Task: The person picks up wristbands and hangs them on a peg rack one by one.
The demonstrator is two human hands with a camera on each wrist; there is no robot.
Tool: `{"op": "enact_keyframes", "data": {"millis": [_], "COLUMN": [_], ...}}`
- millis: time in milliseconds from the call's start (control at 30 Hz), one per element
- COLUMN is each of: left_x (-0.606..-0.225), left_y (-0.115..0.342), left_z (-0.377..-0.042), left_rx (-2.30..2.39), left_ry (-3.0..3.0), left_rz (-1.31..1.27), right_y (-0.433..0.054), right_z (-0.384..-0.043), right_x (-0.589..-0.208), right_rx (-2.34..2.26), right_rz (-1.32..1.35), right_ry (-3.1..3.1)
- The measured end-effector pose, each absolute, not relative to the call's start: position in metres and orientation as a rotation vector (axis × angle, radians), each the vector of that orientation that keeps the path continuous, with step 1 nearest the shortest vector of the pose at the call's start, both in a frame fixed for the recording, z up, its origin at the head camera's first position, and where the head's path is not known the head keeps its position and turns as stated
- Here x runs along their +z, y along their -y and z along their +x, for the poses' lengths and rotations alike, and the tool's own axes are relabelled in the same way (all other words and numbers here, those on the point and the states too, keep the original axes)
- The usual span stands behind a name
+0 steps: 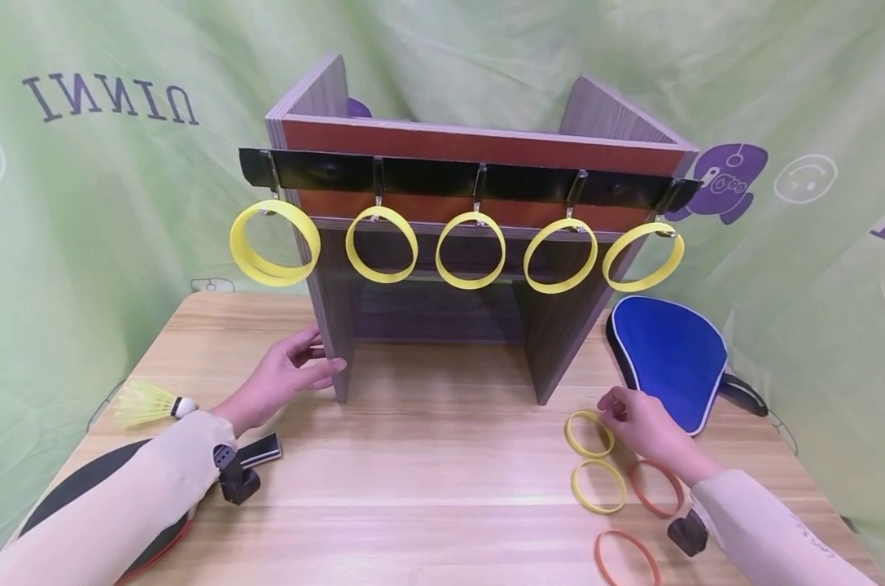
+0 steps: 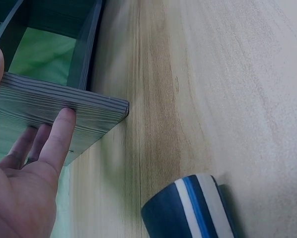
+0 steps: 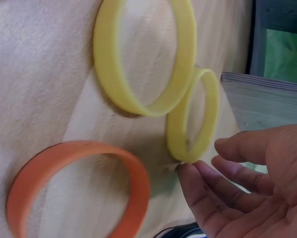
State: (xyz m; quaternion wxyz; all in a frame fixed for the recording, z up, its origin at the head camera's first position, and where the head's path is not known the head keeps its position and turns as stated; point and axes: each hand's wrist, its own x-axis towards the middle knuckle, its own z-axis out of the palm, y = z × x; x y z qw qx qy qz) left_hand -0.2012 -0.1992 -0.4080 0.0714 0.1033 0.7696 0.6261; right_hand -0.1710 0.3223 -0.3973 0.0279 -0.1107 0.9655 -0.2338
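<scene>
A grey wooden stand carries a black bar across its red front. Several yellow rings hang from metal clips on that bar. My left hand holds the lower edge of the stand's left side panel, thumb on one side and fingers against the outer face. Over the table at right, my right hand is beside the farther yellow ring; its fingertips are right at the ring's edge, thumb and fingers apart. A nearer yellow ring and an orange ring lie close by.
A second orange ring lies near the front edge. Behind the right hand is a blue paddle case. At left are a yellow shuttlecock, a small dark box and a black racket cover, partly under the left arm.
</scene>
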Motion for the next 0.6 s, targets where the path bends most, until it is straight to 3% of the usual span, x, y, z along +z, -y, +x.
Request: {"op": "enact_keyframes", "data": {"millis": [600], "left_x": [-0.4072], "left_y": [0.1991], "left_z": [-0.2014], "left_rx": [1.877], "left_ry": [-2.315], "left_rz": [0.295], "right_y": [-0.3179], "right_z": [-0.1721], "right_x": [-0.4034], "right_rx": [-0.692], "right_rz": [-0.259], "right_ry": [-2.896]}}
